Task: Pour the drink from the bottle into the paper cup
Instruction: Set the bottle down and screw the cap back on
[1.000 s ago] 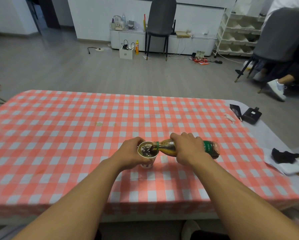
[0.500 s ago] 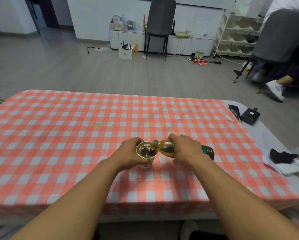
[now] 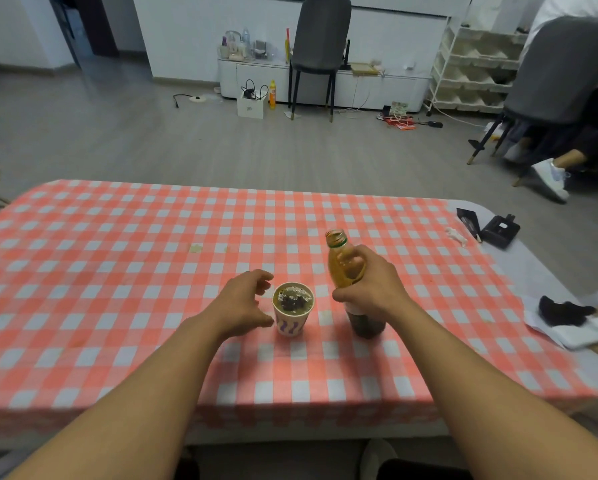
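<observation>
A white paper cup (image 3: 293, 313) with purple wavy marks stands on the red-and-white checked tablecloth (image 3: 117, 271), holding dark foamy drink. My left hand (image 3: 243, 303) hovers just left of the cup with fingers spread, not touching it as far as I can see. My right hand (image 3: 370, 285) grips the middle of a clear plastic bottle (image 3: 340, 261), which stands upright on the table right of the cup. The bottle has no cap on, and dark drink sits in its bottom part.
At the table's right edge lie a black box (image 3: 500, 231), a flat black item (image 3: 468, 220), and a dark cloth on white paper (image 3: 564, 311). Beyond the table are grey chairs (image 3: 320, 39), a white cabinet and a seated person's legs (image 3: 560, 168).
The bottle went from lying tilted with its mouth over the cup to standing upright to the cup's right. My left hand let go of the cup and opened.
</observation>
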